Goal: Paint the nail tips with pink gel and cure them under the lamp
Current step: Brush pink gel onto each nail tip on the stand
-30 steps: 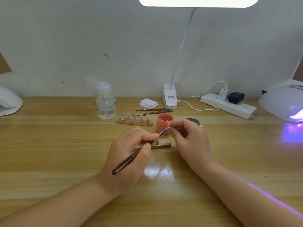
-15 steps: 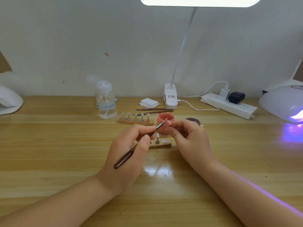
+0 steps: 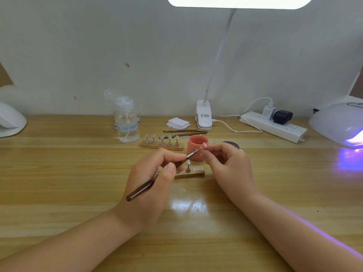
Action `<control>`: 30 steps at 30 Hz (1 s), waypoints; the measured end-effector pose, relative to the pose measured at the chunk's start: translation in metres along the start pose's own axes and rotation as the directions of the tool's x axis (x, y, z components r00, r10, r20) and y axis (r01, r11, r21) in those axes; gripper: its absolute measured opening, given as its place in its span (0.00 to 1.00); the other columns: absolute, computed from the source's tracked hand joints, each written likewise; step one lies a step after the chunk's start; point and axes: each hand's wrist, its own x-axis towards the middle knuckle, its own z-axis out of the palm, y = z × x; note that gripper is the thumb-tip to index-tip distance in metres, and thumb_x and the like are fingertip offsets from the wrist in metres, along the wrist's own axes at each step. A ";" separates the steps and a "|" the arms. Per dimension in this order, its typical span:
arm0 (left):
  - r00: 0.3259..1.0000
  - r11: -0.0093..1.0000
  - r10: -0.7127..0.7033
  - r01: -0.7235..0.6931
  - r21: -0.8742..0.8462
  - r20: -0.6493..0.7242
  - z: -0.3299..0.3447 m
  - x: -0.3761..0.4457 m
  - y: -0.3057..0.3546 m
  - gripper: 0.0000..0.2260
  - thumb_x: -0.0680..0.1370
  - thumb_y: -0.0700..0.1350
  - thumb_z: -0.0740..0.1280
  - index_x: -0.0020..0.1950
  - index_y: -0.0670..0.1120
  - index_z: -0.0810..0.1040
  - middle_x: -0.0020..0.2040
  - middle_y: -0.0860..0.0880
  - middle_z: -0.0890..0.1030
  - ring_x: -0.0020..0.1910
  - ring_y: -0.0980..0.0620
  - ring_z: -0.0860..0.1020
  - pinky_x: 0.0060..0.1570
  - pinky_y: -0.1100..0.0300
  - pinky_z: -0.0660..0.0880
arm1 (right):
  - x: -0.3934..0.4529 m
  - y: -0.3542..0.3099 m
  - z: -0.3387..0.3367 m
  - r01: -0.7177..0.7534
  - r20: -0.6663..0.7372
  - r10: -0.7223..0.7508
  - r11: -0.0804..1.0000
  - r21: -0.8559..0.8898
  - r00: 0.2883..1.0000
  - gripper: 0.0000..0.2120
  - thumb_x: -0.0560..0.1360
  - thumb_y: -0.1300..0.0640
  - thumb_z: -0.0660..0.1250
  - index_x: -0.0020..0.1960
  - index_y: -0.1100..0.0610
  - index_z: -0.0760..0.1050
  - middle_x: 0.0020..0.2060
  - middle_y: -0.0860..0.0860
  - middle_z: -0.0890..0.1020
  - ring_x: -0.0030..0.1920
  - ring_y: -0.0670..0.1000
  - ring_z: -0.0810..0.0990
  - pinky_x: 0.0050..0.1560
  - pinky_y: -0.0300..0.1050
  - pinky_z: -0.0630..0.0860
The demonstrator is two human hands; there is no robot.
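Observation:
My left hand (image 3: 151,177) grips a brown-handled brush (image 3: 157,179), its bristle tip touching a small nail tip (image 3: 204,147) pinched in the fingers of my right hand (image 3: 229,165). Just behind them stands the open pink gel jar (image 3: 196,148). Below the hands lies a wooden holder (image 3: 193,173) with metal pegs, partly hidden by my left hand. A second wooden holder (image 3: 162,145) with several nail tips on pegs sits farther back. The white curing lamp (image 3: 337,122) glows purple at the far right.
A clear pump bottle (image 3: 126,124) stands back left. Two spare brushes (image 3: 184,132), a white pad stack (image 3: 177,122), the desk lamp's clip base (image 3: 204,116) and a power strip (image 3: 273,124) line the back. A dark jar lid (image 3: 230,144) lies behind my right hand. Another white device (image 3: 10,118) sits far left.
Both hands have lifted slightly and the brush tip has moved up to the nail tip in front of the pink jar.

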 end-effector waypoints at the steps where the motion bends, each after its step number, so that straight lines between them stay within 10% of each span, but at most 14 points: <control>1: 1.000 1.000 -0.006 0.005 -0.020 -0.028 0.000 0.001 0.000 0.11 0.76 0.49 0.58 0.52 0.52 0.79 0.46 0.54 0.83 0.49 0.54 0.81 0.48 0.68 0.74 | 0.001 0.001 -0.001 -0.012 -0.026 0.011 1.000 -0.024 1.000 0.04 0.74 0.59 0.72 0.45 0.51 0.81 0.36 0.44 0.84 0.39 0.40 0.81 0.44 0.37 0.77; 7: 0.951 0.968 -0.201 0.155 -0.198 -0.237 -0.001 0.008 -0.005 0.11 0.77 0.45 0.58 0.54 0.49 0.78 0.50 0.59 0.83 0.53 0.58 0.81 0.50 0.71 0.73 | 0.004 0.005 0.000 -0.050 0.053 0.065 0.969 -0.243 0.997 0.07 0.71 0.55 0.73 0.35 0.46 0.81 0.26 0.42 0.75 0.29 0.38 0.71 0.32 0.30 0.64; 14: 0.876 0.927 -0.363 0.303 -0.223 -0.319 0.000 0.010 -0.006 0.11 0.83 0.40 0.58 0.53 0.51 0.79 0.49 0.53 0.83 0.50 0.66 0.79 0.45 0.78 0.70 | 0.005 0.007 0.001 -0.047 0.110 0.100 0.913 -0.406 0.989 0.05 0.68 0.50 0.74 0.35 0.43 0.80 0.32 0.45 0.76 0.44 0.48 0.75 0.42 0.40 0.64; 23: 0.843 0.893 -0.435 0.357 -0.276 -0.318 0.004 0.011 -0.005 0.11 0.83 0.42 0.58 0.52 0.53 0.79 0.48 0.62 0.82 0.50 0.66 0.79 0.54 0.54 0.72 | -0.009 -0.004 -0.006 0.230 0.107 -0.213 0.726 -0.648 0.971 0.10 0.69 0.47 0.72 0.38 0.52 0.76 0.28 0.41 0.65 0.35 0.48 0.70 0.32 0.42 0.61; 30: 0.877 0.875 -0.431 0.349 -0.336 -0.212 0.006 0.007 -0.004 0.10 0.73 0.52 0.60 0.45 0.61 0.81 0.48 0.63 0.82 0.53 0.62 0.79 0.58 0.46 0.74 | -0.014 -0.006 -0.002 0.215 0.201 -0.085 0.549 -0.808 0.976 0.18 0.77 0.37 0.56 0.48 0.47 0.79 0.38 0.45 0.82 0.42 0.48 0.79 0.35 0.41 0.73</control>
